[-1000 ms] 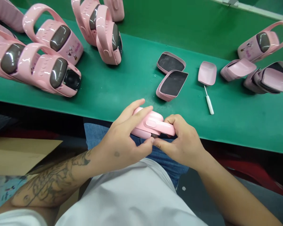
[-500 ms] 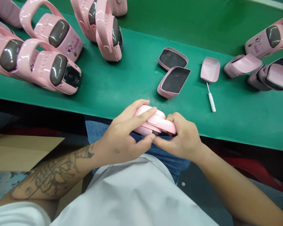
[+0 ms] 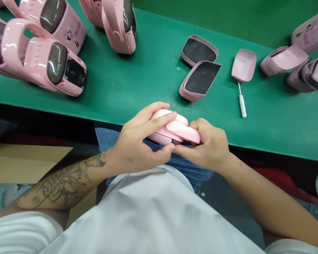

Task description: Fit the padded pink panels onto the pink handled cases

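Note:
My left hand and my right hand both grip a pink plastic watch-shaped case just off the front edge of the green bench mat. Its strap band lies across the top, and my fingers hide its ends. Its underside is hidden, with only a small dark part showing between my thumbs. Nearest to my hands, beyond the case, lie two stacks of pink shells with dark inner faces. A pink shell and a white-handled pick lie to the right of them.
Several assembled pink watch-shaped cases stand at the far left of the mat. More pink shells lie at the right. Below the bench edge are my blue jeans, my white shirt and a cardboard sheet.
The whole scene has shifted up in the view, so the bench items sit higher and further out of frame. Both hands still hold the pink case, with little change in grip.

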`<act>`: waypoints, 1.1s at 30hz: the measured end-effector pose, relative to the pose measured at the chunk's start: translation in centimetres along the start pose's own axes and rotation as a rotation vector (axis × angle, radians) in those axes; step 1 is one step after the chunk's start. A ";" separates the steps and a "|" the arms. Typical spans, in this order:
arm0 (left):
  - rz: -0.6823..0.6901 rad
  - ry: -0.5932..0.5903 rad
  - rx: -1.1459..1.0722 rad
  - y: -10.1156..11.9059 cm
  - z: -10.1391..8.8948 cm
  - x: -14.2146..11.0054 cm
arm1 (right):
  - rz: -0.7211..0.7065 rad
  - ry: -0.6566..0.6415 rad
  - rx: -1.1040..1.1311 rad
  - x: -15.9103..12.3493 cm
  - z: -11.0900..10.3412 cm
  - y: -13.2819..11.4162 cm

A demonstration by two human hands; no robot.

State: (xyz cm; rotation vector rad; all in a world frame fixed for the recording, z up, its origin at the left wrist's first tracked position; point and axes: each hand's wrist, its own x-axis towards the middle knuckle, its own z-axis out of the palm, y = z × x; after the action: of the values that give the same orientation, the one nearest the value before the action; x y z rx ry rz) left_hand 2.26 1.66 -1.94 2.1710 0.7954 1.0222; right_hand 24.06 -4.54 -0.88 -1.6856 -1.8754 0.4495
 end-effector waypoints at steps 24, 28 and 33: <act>-0.377 -0.191 -0.622 -2.8 0.9 1.4 | 0.096 0.044 0.176 -0.1 -0.8 0.6; -0.417 -0.224 -0.910 -3.4 1.6 0.7 | 0.134 0.057 0.249 -0.4 -0.6 1.2; -0.473 -0.117 -0.928 -3.0 2.0 0.2 | 0.214 0.029 0.298 0.0 -1.1 0.8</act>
State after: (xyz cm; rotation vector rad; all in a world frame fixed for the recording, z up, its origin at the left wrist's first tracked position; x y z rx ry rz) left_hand 3.24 3.20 -5.03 1.1652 0.5662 0.7776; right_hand 25.33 -4.61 -0.50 -1.6823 -1.5251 0.7462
